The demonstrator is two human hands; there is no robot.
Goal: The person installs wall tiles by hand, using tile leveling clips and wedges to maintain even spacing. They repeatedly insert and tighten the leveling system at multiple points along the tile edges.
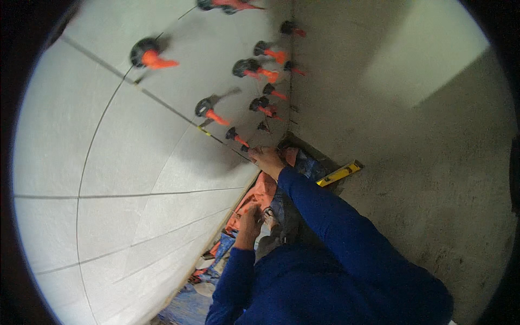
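A wall of large white tiles (124, 157) fills the left side, with dark joints between the tiles. My right hand (266, 159) reaches up to a tile joint by the corner, its fingers drawn together at the joint; whatever is between them is hidden. Just beyond the fingertips sits a small tile leveler (236, 136) with a black base and an orange-red handle. Lower down, close to the tiles' edge, my left hand (249, 223) is held with its fingers curled in. I cannot make out what it holds, if anything.
Several more tile levelers (146, 53) stick out of the joints, mostly towards the corner. A yellow spirit level (339, 173) lies against the bare grey wall (422, 179) on the right. Below are orange sheeting (262, 189) and a blue tarp (187, 309) with scattered items.
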